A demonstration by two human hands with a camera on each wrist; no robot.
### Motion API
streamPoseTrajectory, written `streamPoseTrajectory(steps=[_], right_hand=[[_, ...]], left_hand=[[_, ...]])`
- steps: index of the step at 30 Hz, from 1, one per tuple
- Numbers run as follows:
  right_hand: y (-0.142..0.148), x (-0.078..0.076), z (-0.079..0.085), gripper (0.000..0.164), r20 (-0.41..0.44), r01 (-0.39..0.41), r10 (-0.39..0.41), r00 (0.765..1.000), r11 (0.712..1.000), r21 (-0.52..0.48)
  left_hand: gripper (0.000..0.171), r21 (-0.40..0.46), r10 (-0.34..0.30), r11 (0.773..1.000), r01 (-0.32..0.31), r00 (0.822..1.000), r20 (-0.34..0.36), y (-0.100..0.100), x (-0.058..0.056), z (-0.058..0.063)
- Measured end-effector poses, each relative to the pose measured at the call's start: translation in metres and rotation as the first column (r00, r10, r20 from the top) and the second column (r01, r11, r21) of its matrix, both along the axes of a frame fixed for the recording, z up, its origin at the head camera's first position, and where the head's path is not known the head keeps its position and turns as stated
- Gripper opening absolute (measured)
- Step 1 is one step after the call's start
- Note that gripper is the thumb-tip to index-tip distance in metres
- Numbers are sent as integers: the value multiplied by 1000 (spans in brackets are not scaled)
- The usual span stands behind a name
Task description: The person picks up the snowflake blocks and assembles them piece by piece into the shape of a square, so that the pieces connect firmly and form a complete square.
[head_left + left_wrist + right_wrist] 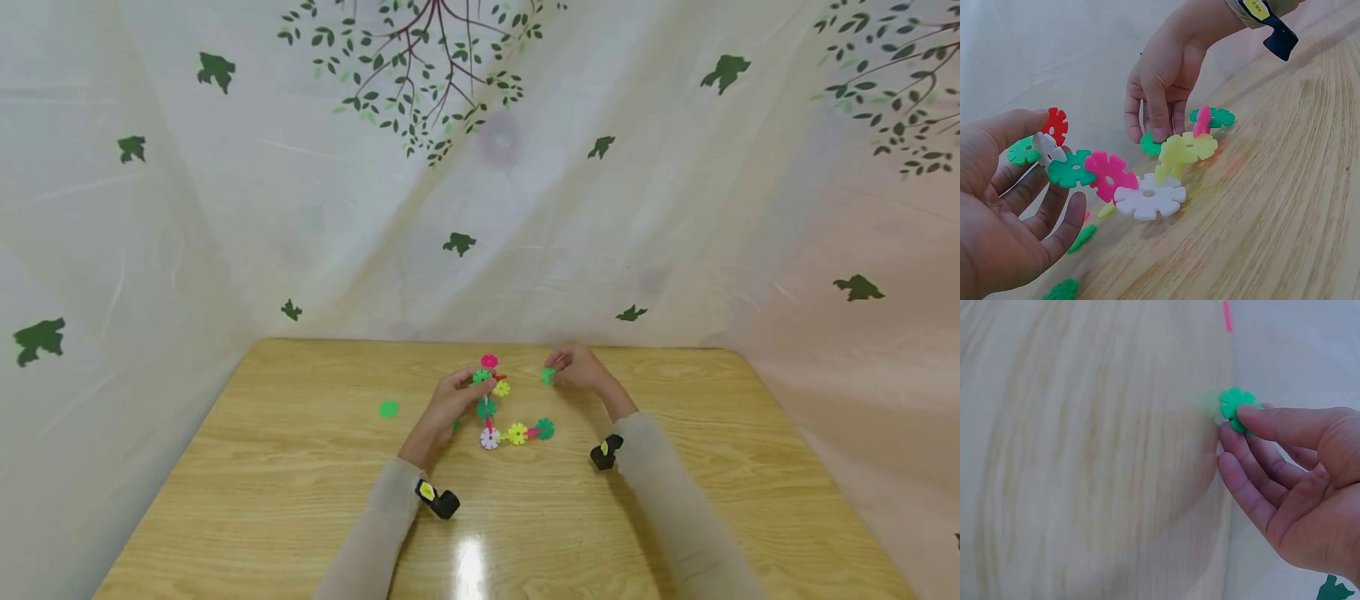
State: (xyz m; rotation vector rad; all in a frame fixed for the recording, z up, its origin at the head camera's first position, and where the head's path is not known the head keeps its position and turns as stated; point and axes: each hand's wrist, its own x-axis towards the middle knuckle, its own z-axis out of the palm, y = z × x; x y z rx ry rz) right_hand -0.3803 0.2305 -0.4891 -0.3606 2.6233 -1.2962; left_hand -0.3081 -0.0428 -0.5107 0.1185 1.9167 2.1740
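My left hand point(448, 404) pinches one end of a chain of interlocking snowflake discs, near its red disc point(1055, 127). Along the chain come a green disc point(1071, 169), a pink disc point(1110, 176), a white disc point(1149, 197) and a yellow disc point(1191, 147). A pink disc and a dark green disc point(545, 428) form the far end. Between thumb and fingers, my right hand point(579, 369) pinches a single green disc point(1237, 406), apart from the chain and to its right in the head view.
On the wooden table point(300, 500) lies a loose light green disc point(388, 409), left of my left hand. A pink disc point(489, 361) and a yellow disc point(502, 388) appear beyond that hand. A patterned curtain point(360, 217) hangs behind the table's far edge.
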Motion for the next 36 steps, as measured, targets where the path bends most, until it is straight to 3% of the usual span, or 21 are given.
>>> streamPoseTrajectory(steps=[5, 11, 31, 36], right_hand=[[-4, 5, 6, 27, 75, -23, 29, 997, 996, -88], [-9, 9, 12, 31, 110, -61, 75, 991, 990, -127], [-44, 29, 34, 35, 91, -35, 66, 994, 952, -303], [-47, 32, 34, 30, 59, -78, 100, 993, 952, -297]], left_hand=[[34, 5, -7, 1000, 7, 1000, -8, 0, 0, -1], [34, 2, 4, 1000, -4, 1000, -5, 0, -3, -3], [40, -4, 38, 999, -38, 999, 12, -3, -4, 0], [36, 11, 24, 1000, -25, 1000, 14, -4, -4, 1]])
